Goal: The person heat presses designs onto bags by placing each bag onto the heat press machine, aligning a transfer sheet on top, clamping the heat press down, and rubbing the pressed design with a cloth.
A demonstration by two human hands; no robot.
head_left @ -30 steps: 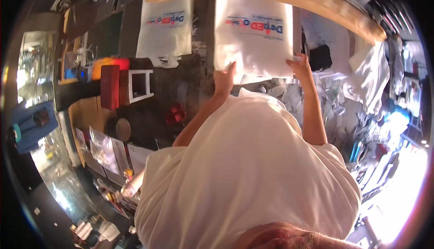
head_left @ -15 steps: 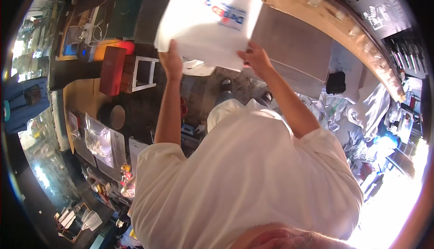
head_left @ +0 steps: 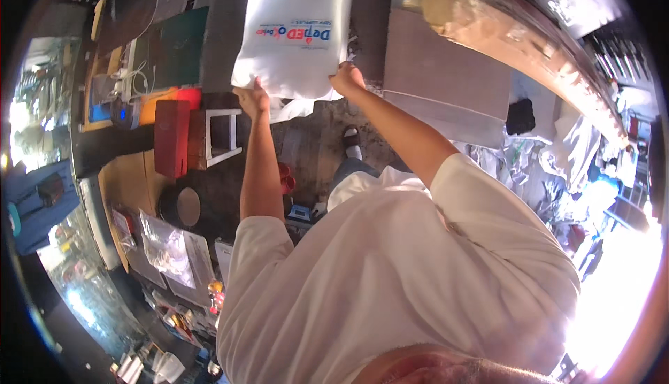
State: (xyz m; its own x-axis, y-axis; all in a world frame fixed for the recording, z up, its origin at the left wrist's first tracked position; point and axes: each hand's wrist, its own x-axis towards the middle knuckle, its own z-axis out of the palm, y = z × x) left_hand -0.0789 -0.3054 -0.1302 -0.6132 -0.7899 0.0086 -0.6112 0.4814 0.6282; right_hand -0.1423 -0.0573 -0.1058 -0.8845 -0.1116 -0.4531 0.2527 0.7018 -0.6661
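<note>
Left hand [head_left: 254, 100] grips the near left corner of a white printed sheet [head_left: 293, 46] in the head view, its thumb laid over the top. The right hand [head_left: 347, 79] is closed on the near right edge, fingers curled in; how far they reach underneath is hidden. The sheet lies between eleven and twelve o'clock, its red and blue print facing up and upside down to the wearer. Holding it near both corners probably spreads the near edge and spares the print from creases. Its far edge has no hand on it, and whether anything supports it there cannot be told. A crumpled white piece [head_left: 294, 110] shows just below the near edge.

Toward half past one lies a broad grey board [head_left: 446, 70], its flat face bare beside the right forearm; a dark bundle [head_left: 520, 117] sits past it at half past two. A taped brown beam [head_left: 516, 35] slants toward two o'clock, its tape perhaps covering a worn edge. Toward half past nine, a red box [head_left: 171, 139] stands beside a white open frame [head_left: 226, 136], well clear of both hands. One sandalled foot [head_left: 352, 143] shows near the centre, toward twelve, below the outstretched arms.
</note>
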